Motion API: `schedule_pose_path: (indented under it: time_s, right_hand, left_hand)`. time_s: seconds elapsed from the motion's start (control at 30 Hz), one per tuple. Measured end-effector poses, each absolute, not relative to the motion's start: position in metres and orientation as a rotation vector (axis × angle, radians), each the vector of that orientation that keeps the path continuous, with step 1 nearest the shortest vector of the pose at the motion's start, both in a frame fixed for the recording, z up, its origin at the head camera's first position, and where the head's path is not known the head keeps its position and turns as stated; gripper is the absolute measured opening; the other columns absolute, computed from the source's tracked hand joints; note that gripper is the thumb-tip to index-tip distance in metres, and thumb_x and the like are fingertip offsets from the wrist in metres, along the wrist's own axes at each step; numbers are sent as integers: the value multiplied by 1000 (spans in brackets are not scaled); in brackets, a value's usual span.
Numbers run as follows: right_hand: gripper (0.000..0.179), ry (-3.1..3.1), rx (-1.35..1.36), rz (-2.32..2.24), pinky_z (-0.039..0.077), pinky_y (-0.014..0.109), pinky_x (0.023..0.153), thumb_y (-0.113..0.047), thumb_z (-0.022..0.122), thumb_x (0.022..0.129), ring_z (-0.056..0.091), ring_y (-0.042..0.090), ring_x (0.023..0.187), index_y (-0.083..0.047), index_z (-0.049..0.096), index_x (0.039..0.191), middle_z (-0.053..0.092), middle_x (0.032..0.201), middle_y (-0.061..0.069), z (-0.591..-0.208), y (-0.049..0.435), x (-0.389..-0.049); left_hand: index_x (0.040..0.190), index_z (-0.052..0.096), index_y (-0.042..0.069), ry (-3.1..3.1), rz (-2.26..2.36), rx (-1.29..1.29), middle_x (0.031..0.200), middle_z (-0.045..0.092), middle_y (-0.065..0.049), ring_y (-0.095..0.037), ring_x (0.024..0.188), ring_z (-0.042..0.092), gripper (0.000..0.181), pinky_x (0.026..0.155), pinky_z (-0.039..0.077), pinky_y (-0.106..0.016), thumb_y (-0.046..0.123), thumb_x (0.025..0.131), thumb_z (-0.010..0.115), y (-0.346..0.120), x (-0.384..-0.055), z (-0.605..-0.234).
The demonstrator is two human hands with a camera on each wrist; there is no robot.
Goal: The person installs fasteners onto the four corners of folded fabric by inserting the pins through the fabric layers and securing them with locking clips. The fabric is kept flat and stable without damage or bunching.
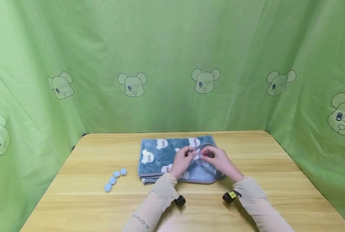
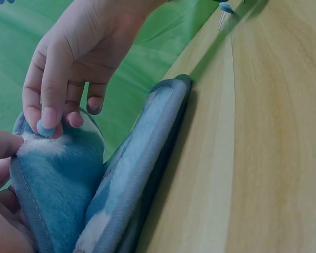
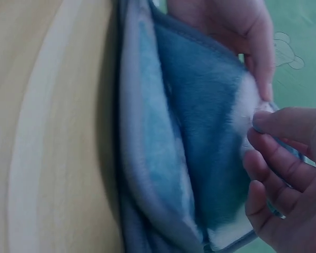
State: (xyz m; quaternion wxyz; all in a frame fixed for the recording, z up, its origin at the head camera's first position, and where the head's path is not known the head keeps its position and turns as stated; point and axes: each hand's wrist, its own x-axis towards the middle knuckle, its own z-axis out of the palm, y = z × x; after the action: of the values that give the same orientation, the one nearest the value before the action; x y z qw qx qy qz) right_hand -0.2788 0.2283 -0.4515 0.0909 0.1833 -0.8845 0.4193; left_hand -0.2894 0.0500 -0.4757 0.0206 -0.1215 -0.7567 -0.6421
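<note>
A folded teal fleece blanket (image 1: 158, 159) with white bear-head prints and grey edging lies on the table. My left hand (image 1: 183, 159) pinches a raised, folded-over part of it, seen in the left wrist view at the lower left edge. Close beside, my right hand (image 1: 219, 159) pinches a small light-blue round-headed piece (image 2: 45, 128) between thumb and forefinger, against a white patch of the fleece. The other right fingers (image 3: 263, 168) are loosely bent. Whether the piece passes into the cloth is hidden by the fingertips.
Several light-blue round pieces (image 1: 113, 180) lie in a slanting row on the wooden table (image 1: 82, 167), left of the blanket. One piece (image 2: 226, 7) at the left wrist view's top shows a thin shiny prong. Green curtains (image 1: 172, 109) with bear outlines surround the table's back and sides.
</note>
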Motion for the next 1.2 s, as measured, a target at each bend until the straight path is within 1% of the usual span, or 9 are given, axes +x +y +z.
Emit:
schedule_pose_path:
  time_s: [0.17, 0.3, 0.47, 0.6, 0.7, 0.8, 0.93, 1.07, 1.2]
  right_hand:
    - [13, -2566, 564, 1081, 54, 30, 70, -9, 77, 81, 60, 9, 76, -11, 67, 89, 69, 84, 2, -454, 222, -279]
    - [26, -2468, 548, 950, 53, 40, 76, -7, 81, 75, 58, 21, 85, -7, 62, 92, 63, 92, 8, -455, 218, -277]
    - [59, -2438, 467, 804, 36, 52, 97, -15, 87, 69, 45, 34, 111, -7, 56, 118, 51, 119, 17, -452, 217, -279]
    - [75, -2501, 448, 775, 29, 62, 103, -20, 87, 70, 42, 41, 126, -11, 50, 134, 50, 136, 20, -449, 218, -283]
    - [71, -2568, 428, 767, 35, 59, 97, -22, 84, 73, 52, 39, 121, -10, 51, 135, 59, 129, 18, -448, 218, -286]
    - [60, -2610, 408, 762, 39, 52, 88, -22, 81, 77, 62, 36, 107, -9, 55, 129, 68, 115, 15, -447, 217, -288]
    - [43, -2587, 429, 779, 48, 52, 86, -17, 79, 79, 67, 34, 94, -7, 62, 118, 71, 100, 13, -448, 216, -289]
    - [27, -2522, 490, 806, 53, 52, 84, -10, 78, 80, 68, 34, 91, -7, 67, 105, 72, 97, 14, -450, 216, -291]
    - [22, -2467, 522, 795, 55, 49, 83, -6, 78, 78, 68, 33, 91, -7, 70, 98, 72, 96, 14, -452, 217, -292]
  left_hand:
    - [102, 68, 5, -2358, -1970, -396, 71, 52, 6, -4, 62, 45, 20, 55, 38, -17, 22, 92, 65, 50, -288, -475]
    - [101, 68, 5, -2363, -1969, -406, 71, 52, 5, -4, 61, 45, 18, 55, 38, -17, 21, 93, 65, 51, -288, -474]
    - [102, 68, 5, -2365, -1984, -412, 72, 52, 4, -5, 62, 45, 18, 55, 38, -17, 21, 93, 64, 50, -288, -473]
    - [103, 68, 6, -2370, -1977, -422, 73, 53, 5, -5, 62, 46, 18, 56, 38, -17, 21, 93, 64, 49, -287, -473]
    - [103, 68, 7, -2371, -1983, -429, 73, 54, 6, -4, 62, 46, 18, 56, 38, -17, 21, 93, 64, 49, -287, -474]
    - [104, 68, 8, -2372, -1983, -436, 73, 54, 6, -4, 62, 46, 17, 56, 38, -17, 21, 93, 64, 48, -287, -473]
    - [103, 68, 7, -2361, -1975, -437, 74, 56, 5, -3, 63, 47, 17, 56, 39, -17, 20, 92, 65, 48, -286, -472]
    - [101, 68, 6, -2349, -1983, -437, 76, 58, 3, -4, 66, 48, 16, 57, 40, -17, 18, 90, 67, 48, -285, -470]
    - [97, 65, 6, -2378, -1976, -452, 78, 57, 3, -5, 68, 49, 13, 59, 42, -18, 15, 88, 68, 46, -285, -468]
